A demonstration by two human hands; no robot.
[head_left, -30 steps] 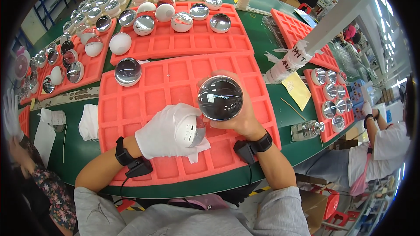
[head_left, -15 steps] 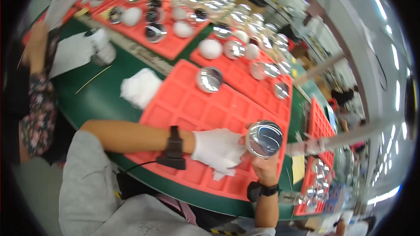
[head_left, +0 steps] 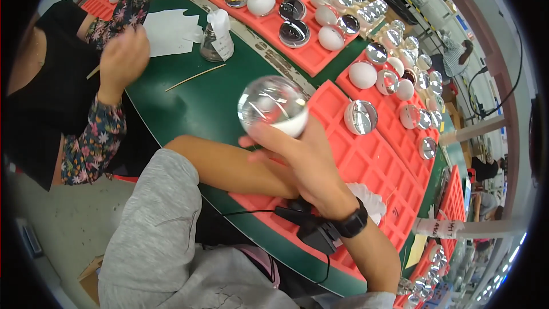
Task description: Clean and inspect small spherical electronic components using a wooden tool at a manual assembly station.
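Note:
My right hand, bare and with a dark watch at the wrist, holds up a clear, shiny glass ball whose lower side looks white. It is lifted over the near edge of the red compartment tray. My left arm runs beneath the right hand. Past the right wrist, part of my white-gloved left hand shows low over that tray; its fingers are mostly hidden, so I cannot tell whether it holds anything. One silvery ball sits in the tray's far row.
Left, a co-worker's bare hand is beside a white sheet. Nearby are a glass jar with white cloth and a thin stick on the green table. Farther red trays hold several mirrored and white balls.
My right hand has carried the glass ball left and up, crossing over my left arm. The view has turned left, showing more of the co-worker.

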